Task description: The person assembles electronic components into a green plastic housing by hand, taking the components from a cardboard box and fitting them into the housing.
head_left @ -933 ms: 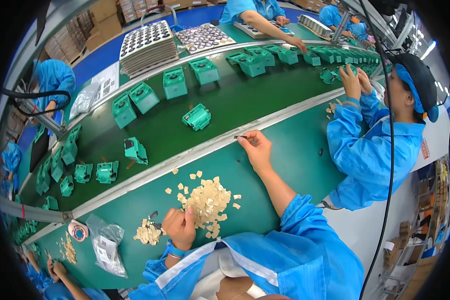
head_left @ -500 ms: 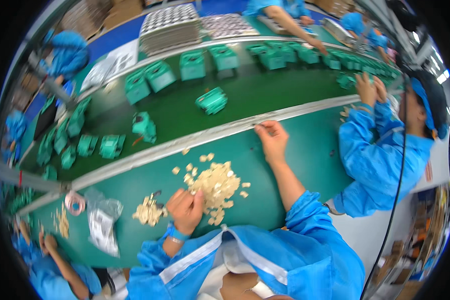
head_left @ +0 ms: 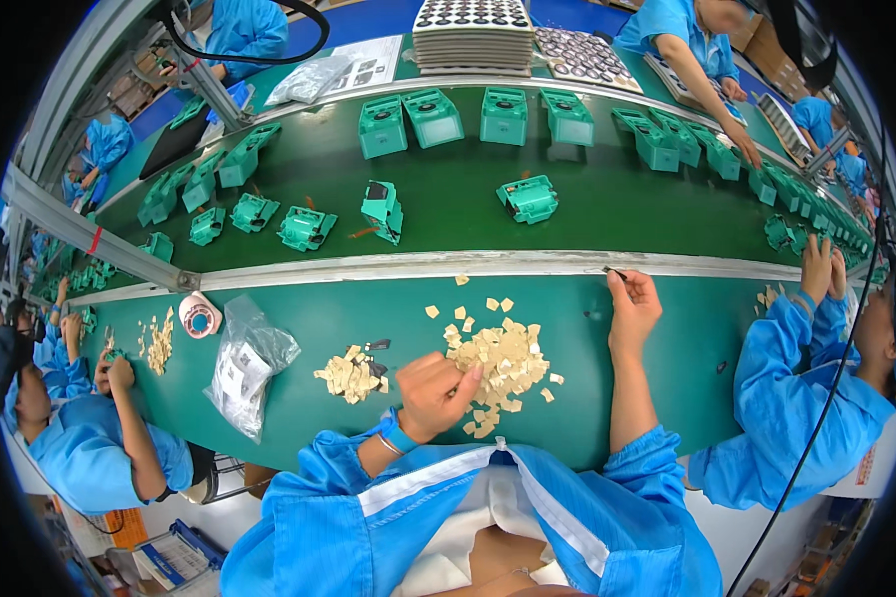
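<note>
The right hand (head_left: 634, 310) pinches a small dark piece (head_left: 618, 274) at the rail (head_left: 448, 265), right of the pale pile (head_left: 508, 360). The left hand (head_left: 436, 396) is curled over the pile's near-left edge; its fingertips are hidden, so I cannot tell whether it grips anything. Farther left lie a smaller pile (head_left: 346, 376), a plastic bag (head_left: 259, 348) and a roll (head_left: 199, 316). Green housings (head_left: 528, 199) stand beyond the rail. A black cable (head_left: 847, 348) crosses a co-worker's sleeve at right. Print on the bag's label is too small to read.
</note>
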Demonstrator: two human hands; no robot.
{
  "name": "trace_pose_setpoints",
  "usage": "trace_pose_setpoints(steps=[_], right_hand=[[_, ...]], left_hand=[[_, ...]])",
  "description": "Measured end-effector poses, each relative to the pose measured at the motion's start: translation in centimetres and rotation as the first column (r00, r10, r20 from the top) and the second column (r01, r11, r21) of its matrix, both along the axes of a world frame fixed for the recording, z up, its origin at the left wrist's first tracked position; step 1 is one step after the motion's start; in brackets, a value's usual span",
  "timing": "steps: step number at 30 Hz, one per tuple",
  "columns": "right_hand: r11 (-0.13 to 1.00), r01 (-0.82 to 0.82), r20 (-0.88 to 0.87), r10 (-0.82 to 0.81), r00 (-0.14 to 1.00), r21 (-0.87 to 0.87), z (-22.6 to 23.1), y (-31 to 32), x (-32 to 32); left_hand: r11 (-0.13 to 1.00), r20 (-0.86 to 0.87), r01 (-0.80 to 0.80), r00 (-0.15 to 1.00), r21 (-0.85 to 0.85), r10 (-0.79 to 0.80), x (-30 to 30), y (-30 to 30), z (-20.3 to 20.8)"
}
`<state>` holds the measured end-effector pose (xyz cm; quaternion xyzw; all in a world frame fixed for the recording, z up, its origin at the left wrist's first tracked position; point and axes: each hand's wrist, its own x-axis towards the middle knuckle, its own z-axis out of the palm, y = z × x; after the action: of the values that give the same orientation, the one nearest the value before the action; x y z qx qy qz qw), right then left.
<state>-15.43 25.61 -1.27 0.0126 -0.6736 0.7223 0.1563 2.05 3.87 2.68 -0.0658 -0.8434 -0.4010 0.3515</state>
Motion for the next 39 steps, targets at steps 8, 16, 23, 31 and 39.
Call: trace_pose_setpoints(steps=[8, 16, 23, 31, 39], right_hand=[[0.997, 0.046, 0.024, -0.044, 0.999, -0.06, -0.6, 1.6, -0.1], [0.996, 0.018, 0.043, -0.014, 0.999, -0.09, -0.5, 0.8, -0.2], [0.995, -0.005, 0.031, 0.008, 0.999, -0.096, -0.9, 1.5, 0.0], [0.999, -0.034, 0.062, 0.034, 0.998, -0.01, -0.9, 1.2, 0.2], [0.993, -0.114, 0.069, 0.116, 0.991, -0.029, -0.5, 1.3, 0.2]], left_hand=[[0.996, 0.019, 0.032, 0.999, 0.087, -0.034, -0.3, -0.2, 0.5], [0.996, -0.02, 0.046, 0.999, 0.076, -0.045, -0.1, -0.8, 0.2], [0.996, -0.059, 0.084, 0.995, -0.031, -0.086, 0.5, -0.8, 1.1], [0.791, 0.264, -0.28, 0.838, -0.544, 0.477, -2.0, -9.0, 6.3], [0.509, 0.051, -0.236, 0.872, -0.828, 0.487, -10.5, -16.4, 3.0]])
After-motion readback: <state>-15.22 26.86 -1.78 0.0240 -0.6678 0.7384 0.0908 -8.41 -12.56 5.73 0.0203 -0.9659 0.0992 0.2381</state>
